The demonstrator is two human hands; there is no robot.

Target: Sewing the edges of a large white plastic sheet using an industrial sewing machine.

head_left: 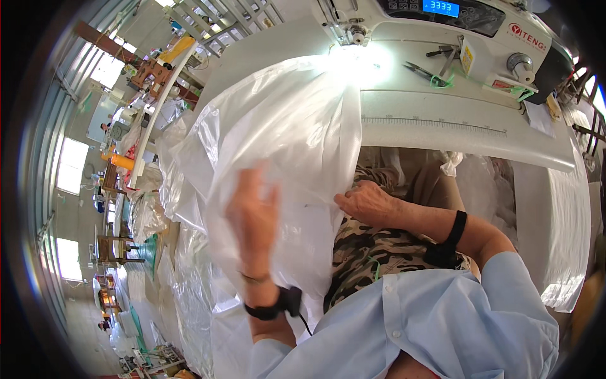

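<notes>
A large sheet of thin, translucent white plastic film (287, 139) runs from under the lit needle area of a sewing machine (357, 35) down over my lap. My right hand (367, 203) is closed, its fingertips pinching the sheet's right edge above my thigh. Over the left part of the sheet is my left hand (252, 215), smeared by motion; its fingers look apart and nothing shows in them. Whether it touches the film I cannot tell.
On the machine table (435, 104) lie small scissors (424, 74) with green thread, right of the needle. A ruler strip (435, 122) runs along its front. More clear film (196, 297) hangs at left. A cluttered bench (161, 107) stands further left.
</notes>
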